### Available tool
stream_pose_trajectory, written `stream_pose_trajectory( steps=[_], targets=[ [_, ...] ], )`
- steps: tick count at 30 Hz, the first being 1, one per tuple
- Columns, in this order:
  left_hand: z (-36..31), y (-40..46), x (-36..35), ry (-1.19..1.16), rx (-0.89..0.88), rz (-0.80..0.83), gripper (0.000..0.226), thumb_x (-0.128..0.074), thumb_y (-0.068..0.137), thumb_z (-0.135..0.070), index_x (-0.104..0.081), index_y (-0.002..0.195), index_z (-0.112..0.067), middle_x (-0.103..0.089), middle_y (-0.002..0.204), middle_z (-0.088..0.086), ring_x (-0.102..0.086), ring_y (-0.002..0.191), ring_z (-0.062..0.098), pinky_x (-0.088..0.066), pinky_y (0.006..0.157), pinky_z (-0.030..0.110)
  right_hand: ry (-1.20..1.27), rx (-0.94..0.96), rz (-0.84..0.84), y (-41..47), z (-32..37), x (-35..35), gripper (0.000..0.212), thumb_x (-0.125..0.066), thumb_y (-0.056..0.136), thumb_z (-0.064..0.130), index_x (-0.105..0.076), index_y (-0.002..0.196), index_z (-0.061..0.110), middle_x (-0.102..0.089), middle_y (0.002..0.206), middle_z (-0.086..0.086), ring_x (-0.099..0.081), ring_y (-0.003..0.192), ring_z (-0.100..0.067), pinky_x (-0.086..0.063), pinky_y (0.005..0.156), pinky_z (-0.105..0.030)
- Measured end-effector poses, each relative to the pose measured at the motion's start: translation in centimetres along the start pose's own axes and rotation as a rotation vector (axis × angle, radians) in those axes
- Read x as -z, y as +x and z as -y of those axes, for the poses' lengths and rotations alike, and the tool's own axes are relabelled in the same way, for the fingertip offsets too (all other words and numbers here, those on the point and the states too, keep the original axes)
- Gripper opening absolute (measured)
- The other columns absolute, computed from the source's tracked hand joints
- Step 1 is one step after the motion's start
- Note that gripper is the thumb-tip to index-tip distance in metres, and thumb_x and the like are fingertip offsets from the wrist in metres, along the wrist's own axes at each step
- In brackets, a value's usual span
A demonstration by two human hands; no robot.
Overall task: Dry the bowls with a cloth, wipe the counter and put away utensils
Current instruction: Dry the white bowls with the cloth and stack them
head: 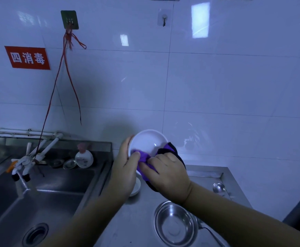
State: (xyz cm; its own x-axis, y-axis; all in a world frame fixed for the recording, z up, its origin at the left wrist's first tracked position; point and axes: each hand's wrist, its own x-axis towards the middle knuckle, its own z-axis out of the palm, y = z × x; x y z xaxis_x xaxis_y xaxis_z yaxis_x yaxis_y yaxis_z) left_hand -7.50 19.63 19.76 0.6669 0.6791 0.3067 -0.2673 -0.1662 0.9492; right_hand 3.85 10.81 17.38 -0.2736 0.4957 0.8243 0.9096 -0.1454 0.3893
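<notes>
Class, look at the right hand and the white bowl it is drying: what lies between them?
In the head view, a purple cloth lies between the right hand and the white bowl; the left hand holds the bowl's rim.

Small white dish [135,190] behind left wrist.

The stainless steel counter [138,221] stands in front of me, to the right of the sink. Directly on it: a steel bowl [175,225] upright near my edge, a small white dish [135,190] farther back, and a metal ladle [218,187] at the right.
</notes>
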Motion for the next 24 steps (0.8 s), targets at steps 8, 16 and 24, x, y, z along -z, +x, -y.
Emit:
stream_pose_trajectory(
  steps=[8,16,24],
  targets=[
    [-1.4,1.4,1.4,0.165,0.033,0.190,0.046,-0.042,0.076,-0.014,-0.058,0.119,-0.018,-0.065,0.112,0.006,-0.061,0.102,0.024,-0.051,0.088,0.043,0.053,0.270,0.018,-1.1,-1.8,0.5,0.019,-0.060,0.083,0.005,-0.060,0.100,0.013,-0.059,0.068,-0.003,-0.049,0.056,-0.022,-0.045,0.059,-0.032],
    [-1.1,4.4,4.2,0.452,0.153,0.442,0.055,-0.056,0.079,-0.022,-0.047,0.133,-0.032,-0.051,0.139,-0.001,-0.049,0.123,0.014,-0.038,0.107,0.037,0.182,0.346,0.290,0.2,-3.7,1.1,0.017,-0.059,0.083,0.002,-0.068,0.085,0.015,-0.055,0.066,-0.005,-0.050,0.060,-0.026,-0.047,0.068,-0.034],
    [-0.9,2.6,5.1,1.132,-0.574,0.665,0.017,-0.060,0.083,-0.027,-0.066,0.095,-0.018,-0.062,0.106,-0.006,-0.040,0.124,0.007,-0.032,0.102,0.023,0.456,-0.010,0.595,0.2,-3.9,2.5,0.043,-0.076,0.067,0.007,-0.070,0.109,0.011,-0.062,0.085,-0.009,-0.057,0.081,-0.028,-0.040,0.080,-0.031]
  ],
)
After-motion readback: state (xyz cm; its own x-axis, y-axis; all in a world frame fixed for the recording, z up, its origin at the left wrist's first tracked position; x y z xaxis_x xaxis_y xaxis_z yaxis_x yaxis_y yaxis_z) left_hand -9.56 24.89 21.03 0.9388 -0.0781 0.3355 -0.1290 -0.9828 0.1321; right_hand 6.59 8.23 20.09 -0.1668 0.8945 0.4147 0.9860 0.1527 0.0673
